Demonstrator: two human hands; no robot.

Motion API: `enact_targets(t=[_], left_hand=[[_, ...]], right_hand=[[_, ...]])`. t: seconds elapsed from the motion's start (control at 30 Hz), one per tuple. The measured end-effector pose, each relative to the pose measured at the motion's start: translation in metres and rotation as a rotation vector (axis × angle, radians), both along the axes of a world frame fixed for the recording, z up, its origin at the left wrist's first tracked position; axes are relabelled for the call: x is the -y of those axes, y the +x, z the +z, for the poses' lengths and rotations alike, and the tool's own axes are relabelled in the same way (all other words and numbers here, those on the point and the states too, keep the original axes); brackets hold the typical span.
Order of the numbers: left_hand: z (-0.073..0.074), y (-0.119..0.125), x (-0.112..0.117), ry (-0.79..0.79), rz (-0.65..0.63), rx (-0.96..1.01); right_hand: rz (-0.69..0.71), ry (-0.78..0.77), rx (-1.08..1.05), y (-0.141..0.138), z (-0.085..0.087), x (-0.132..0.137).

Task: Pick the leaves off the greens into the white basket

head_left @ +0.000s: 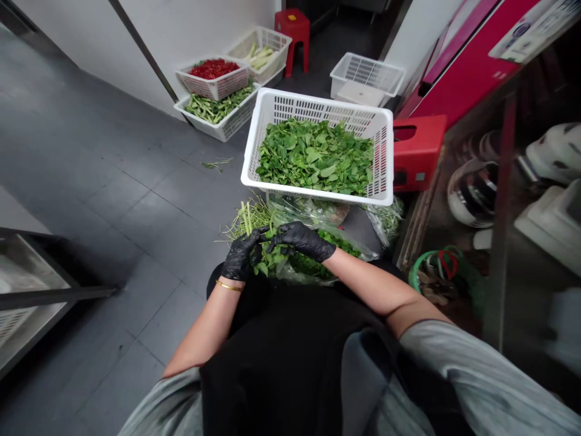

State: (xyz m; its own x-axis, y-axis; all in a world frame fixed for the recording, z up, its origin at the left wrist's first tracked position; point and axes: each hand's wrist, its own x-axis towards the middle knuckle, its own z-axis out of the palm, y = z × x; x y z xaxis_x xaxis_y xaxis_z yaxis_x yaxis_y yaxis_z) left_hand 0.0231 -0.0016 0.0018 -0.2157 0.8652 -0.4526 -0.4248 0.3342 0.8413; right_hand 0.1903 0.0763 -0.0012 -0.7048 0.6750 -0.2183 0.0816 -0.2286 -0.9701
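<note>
My left hand (241, 254), in a black glove, is closed around a bunch of leafy greens (270, 257). Pale stems stick up past its fingers, and leaves hang below. From the other side my right hand (303, 238), also gloved, reaches in with bent fingers pinched at the same greens; its fingertips are partly hidden. Beneath the hands lies an open clear plastic bag (329, 274) with more greens inside. A pile of thin bare stems (254, 221) is just beyond my left hand. Farther out, a white plastic basket (318, 103) holds loose picked leaves (318, 156).
Baskets of red chillies (214, 68), cut green vegetables (218, 108) and pale stalks (261, 57) stand by the wall near a red stool (293, 30). On the right are a red plastic stool (420, 148), a metal shelf (497, 242) and a green-rimmed container (415, 272).
</note>
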Motion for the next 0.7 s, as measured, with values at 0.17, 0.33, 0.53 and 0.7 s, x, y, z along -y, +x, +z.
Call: enact_targets(t=[0.17,0.33,0.53,0.7], left_hand=[[0.004,0.002,-0.012,0.082,-0.015,0.203],[0.013,0.012,-0.025,0.174,0.156,0.399],[0.012,-0.015,-0.031,0.135,0.169,0.263],[0.01,-0.044,-0.031,-0.045,-0.018,0.225]], right_hand=[[0.078,0.021,0.037,0.008,0.004,-0.007],[-0.149,0.019,0.061,0.002,-0.003,-0.001],[-0.175,0.228,0.156,0.017,0.015,-0.043],[-0.493,0.674,0.412,0.062,0.041,-0.175]])
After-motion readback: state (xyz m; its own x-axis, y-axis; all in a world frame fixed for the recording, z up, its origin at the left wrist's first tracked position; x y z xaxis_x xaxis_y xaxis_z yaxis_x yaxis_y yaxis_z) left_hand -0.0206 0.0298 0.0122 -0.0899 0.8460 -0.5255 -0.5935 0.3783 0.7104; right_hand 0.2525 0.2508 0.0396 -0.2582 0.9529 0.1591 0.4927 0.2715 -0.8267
